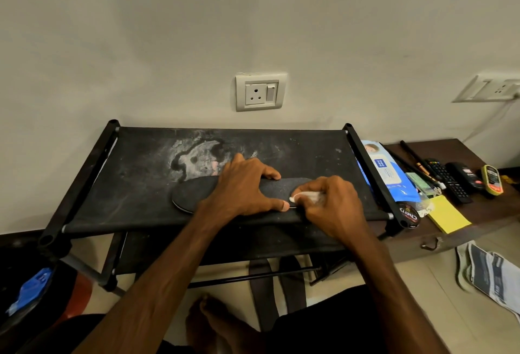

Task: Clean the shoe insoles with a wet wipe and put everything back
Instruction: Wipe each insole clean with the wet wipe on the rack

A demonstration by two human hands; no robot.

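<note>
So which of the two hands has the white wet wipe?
The right hand pinches the crumpled white wet wipe against the dark grey shoe insole; the left hand only presses down on it.

My bare forearms reach forward and draw together toward the middle. My left grip point(247, 187) lies palm down and presses flat, thumb and index finger splayed wide apart. The thumb tip sits just beside my right grip point(332, 204). That one is knuckles up, with the fingers curled under and pinching a crumpled white wet wipe point(305, 195). Both wrists look nearly straight.
</note>
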